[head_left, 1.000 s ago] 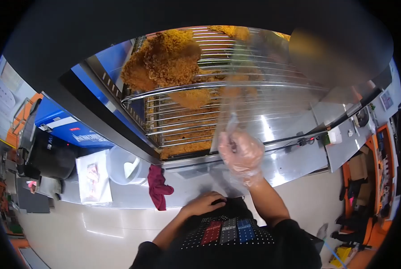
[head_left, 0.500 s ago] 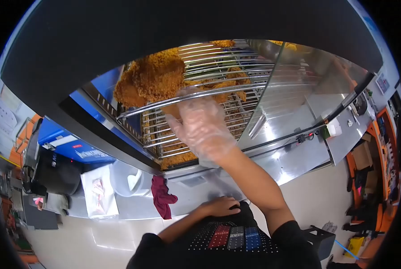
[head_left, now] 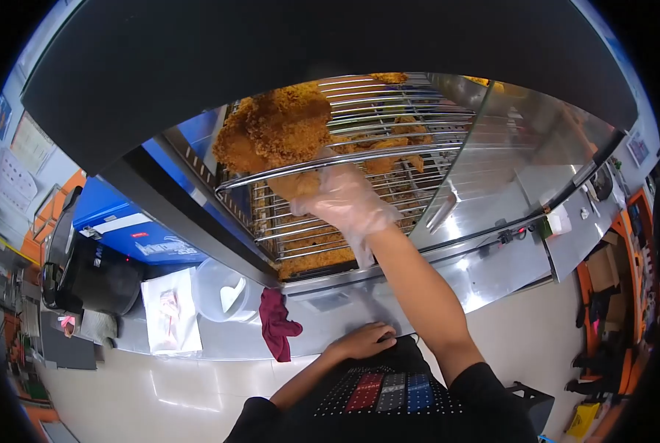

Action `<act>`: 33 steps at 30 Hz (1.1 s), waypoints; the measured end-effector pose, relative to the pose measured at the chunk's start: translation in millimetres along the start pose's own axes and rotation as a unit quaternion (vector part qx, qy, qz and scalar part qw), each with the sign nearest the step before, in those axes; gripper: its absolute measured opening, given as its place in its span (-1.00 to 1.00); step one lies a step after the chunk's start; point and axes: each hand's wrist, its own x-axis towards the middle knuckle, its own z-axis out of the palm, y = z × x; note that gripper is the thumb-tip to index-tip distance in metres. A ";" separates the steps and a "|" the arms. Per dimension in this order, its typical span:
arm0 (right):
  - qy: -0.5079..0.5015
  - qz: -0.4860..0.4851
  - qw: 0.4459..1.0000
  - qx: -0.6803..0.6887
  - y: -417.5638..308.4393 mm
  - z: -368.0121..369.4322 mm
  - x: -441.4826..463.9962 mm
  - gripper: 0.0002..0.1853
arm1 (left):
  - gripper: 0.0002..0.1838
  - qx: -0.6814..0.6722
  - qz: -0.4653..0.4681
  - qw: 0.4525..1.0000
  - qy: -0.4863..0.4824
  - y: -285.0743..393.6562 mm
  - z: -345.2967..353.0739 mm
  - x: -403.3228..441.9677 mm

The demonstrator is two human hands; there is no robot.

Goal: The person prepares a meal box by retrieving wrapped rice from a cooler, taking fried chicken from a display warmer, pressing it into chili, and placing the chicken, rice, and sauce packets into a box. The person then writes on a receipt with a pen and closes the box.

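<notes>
My right hand (head_left: 348, 203), in a clear plastic glove, reaches into a glass-sided food cabinet beneath the front bar of the upper wire rack (head_left: 389, 148). Its fingers and thumb are closed about a piece of fried chicken (head_left: 295, 184), partly hidden by the bar. Large breaded fried fillets (head_left: 278, 129) lie on the rack just above and left of that hand. Smaller fried pieces (head_left: 389, 164) sit farther right. Below, a lower layer holds golden crumbed food (head_left: 315, 261). My left hand (head_left: 367, 342) is bare and rests at my waist by the counter edge, fingers loosely spread, holding nothing.
A sloping glass panel (head_left: 514, 155) bounds the cabinet's right side. On the steel counter are a maroon cloth (head_left: 277, 325), a clear plastic tub (head_left: 215, 292) and a white plastic packet (head_left: 171, 314). A black bin-like container (head_left: 108, 273) and blue box (head_left: 134, 229) stand left.
The view has shifted, so the cabinet appears farther right. My right hand has turned, its thumb now lower beside the fried chicken piece. My left hand stays at my waist.
</notes>
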 end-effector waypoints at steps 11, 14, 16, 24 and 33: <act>-0.015 -0.009 0.764 0.645 60.1 2.4 -117.0 -0.37 | -0.81 0.075 0.082 0.886 0.451 22.5 -43.5 23.1; 0.035 0.011 0.712 0.702 48.7 -10.1 -160.7 -0.33 | -0.80 -0.006 0.205 0.771 0.603 70.0 -74.1 43.8; 0.100 -0.020 0.754 0.649 75.2 -0.7 -182.6 -0.30 | -0.77 -0.042 0.242 0.727 0.641 91.5 -93.8 59.1; 0.366 -0.006 0.808 0.462 123.7 -7.9 -294.4 -0.33 | -0.77 0.207 0.284 0.683 0.640 154.1 -139.9 104.3; 0.500 0.066 0.614 0.607 178.8 -21.0 -411.8 -0.35 | -0.75 0.228 0.171 0.619 0.732 139.2 -132.4 79.9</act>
